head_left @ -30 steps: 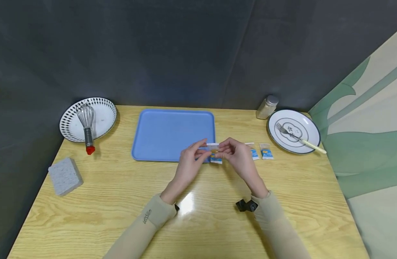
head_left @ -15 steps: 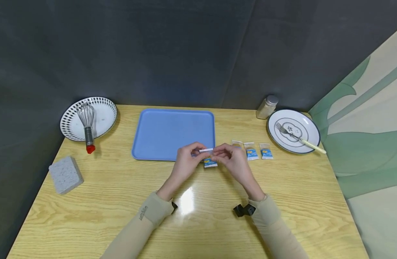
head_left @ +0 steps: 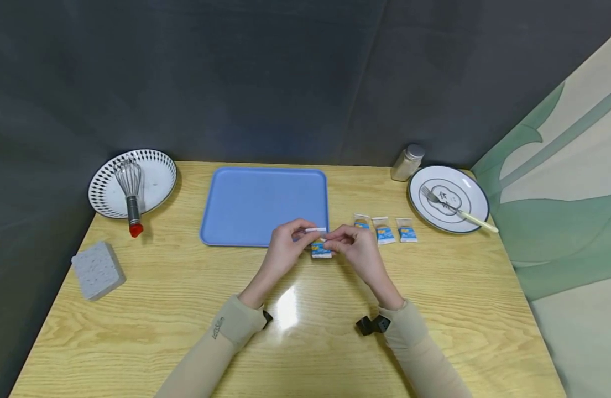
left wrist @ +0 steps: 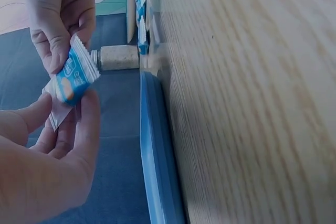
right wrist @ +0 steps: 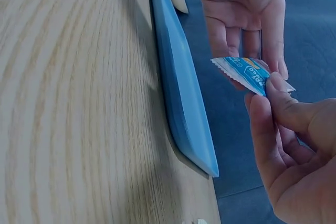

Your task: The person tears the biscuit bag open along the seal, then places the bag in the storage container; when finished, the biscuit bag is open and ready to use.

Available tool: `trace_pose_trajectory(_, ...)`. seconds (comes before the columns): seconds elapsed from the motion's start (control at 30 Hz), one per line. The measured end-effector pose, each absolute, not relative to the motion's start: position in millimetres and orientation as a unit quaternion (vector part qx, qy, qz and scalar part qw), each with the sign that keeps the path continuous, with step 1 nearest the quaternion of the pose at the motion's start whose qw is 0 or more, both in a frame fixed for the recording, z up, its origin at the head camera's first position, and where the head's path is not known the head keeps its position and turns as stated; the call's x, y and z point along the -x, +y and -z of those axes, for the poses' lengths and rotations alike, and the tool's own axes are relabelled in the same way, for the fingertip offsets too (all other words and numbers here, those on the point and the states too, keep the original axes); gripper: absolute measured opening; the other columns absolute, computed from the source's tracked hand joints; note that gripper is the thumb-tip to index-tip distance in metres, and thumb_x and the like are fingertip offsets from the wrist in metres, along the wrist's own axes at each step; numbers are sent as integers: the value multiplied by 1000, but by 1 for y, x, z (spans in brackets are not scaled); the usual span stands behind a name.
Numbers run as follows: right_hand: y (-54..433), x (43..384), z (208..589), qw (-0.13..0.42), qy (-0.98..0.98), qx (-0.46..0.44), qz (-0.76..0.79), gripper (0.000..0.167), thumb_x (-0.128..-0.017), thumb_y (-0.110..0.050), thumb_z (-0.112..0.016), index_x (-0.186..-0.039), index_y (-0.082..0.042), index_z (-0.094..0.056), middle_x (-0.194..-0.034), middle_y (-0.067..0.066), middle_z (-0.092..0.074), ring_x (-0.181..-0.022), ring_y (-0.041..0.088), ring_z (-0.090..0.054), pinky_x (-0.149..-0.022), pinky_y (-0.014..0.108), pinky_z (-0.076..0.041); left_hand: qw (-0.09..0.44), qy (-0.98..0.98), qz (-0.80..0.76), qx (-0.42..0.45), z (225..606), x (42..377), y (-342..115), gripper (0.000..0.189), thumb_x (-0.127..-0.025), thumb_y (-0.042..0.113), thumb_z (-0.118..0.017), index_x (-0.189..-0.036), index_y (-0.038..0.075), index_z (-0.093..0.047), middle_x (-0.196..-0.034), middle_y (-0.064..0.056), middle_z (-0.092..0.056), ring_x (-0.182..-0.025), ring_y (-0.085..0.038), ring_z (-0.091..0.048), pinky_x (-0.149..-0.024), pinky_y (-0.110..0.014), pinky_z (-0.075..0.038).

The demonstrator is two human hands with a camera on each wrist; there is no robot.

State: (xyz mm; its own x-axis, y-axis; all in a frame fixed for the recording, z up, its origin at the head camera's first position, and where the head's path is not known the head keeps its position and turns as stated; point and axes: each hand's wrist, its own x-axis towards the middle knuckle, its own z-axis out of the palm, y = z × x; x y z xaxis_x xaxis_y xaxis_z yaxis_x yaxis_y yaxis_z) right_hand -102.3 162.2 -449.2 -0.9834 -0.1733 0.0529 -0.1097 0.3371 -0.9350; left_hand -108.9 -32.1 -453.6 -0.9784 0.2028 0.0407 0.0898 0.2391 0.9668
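Note:
Between both hands is a small blue-and-white snack packet point(head_left: 321, 250) with crimped ends, raised above the table by the front right corner of the blue tray point(head_left: 265, 205). My left hand point(head_left: 288, 243) pinches one side of it between thumb and fingers. On the other side my right hand point(head_left: 356, 247) pinches it too. Up close in the left wrist view, the packet point(left wrist: 74, 80) is tilted, with an orange picture on its front. The right wrist view has my right thumb pressing on the wrapper point(right wrist: 251, 72).
Three similar packets point(head_left: 384, 231) lie in a row right of the tray. Behind them are a shaker jar point(head_left: 407, 162) and a white plate point(head_left: 429, 213) bearing a fork point(head_left: 452, 208). At left, a patterned plate point(head_left: 158, 185) bears a whisk point(head_left: 131, 193), near a grey sponge-like block point(head_left: 98, 271).
Both hands have moved a little left and nearer the body with the packet. The leftmost packet of the row, earlier behind the right hand, now shows.

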Motion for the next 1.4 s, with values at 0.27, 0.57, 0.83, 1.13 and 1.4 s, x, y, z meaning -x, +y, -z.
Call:
trace_pose_trajectory(0.27,156,102,451,30,803,110,585,8,-97,2,-77,-102,9,-78,-93,17,-78,-81,43,-76,-72,46,-64,48,789,-601,-117,454,113,-36,14,-105,13,-71,-112,4,-79,-106,-9,-75,-75,-20,-64,-65,-30,-47)
trace_pose_trajectory(0.57,145,100,452,-20,747,66,661,9,-97,7,-76,-103,13,-74,-96,25,-74,-81,20,-76,-77,43,-65,68,798,-585,-128,450,116,-39,13,-107,12,-68,-110,7,-79,-112,-8,-75,-82,-17,-65,-69,-33,-49)
trace_pose_trajectory(0.83,137,98,455,-41,722,32,690,9,-94,12,-76,-102,14,-73,-96,27,-72,-79,12,-74,-74,28,-63,68,797,-586,-129,451,119,-40,14,-107,13,-69,-111,5,-80,-102,-9,-76,-70,-16,-64,-57,-29,-45)
trace_pose_trajectory(1.13,136,100,457,-48,713,7,700,9,-94,9,-78,-99,15,-73,-91,25,-74,-75,12,-74,-71,30,-64,64,807,-571,-136,451,122,-39,14,-106,15,-71,-112,7,-81,-108,-9,-77,-85,-20,-73,-66,-31,-51)
trace_pose_trajectory(1.4,134,102,458,-39,708,-10,705,5,-94,12,-76,-97,15,-72,-89,24,-74,-72,11,-73,-71,30,-64,71,810,-565,-140,452,123,-40,13,-107,12,-69,-110,7,-80,-109,-10,-76,-93,-23,-74,-74,-37,-58)
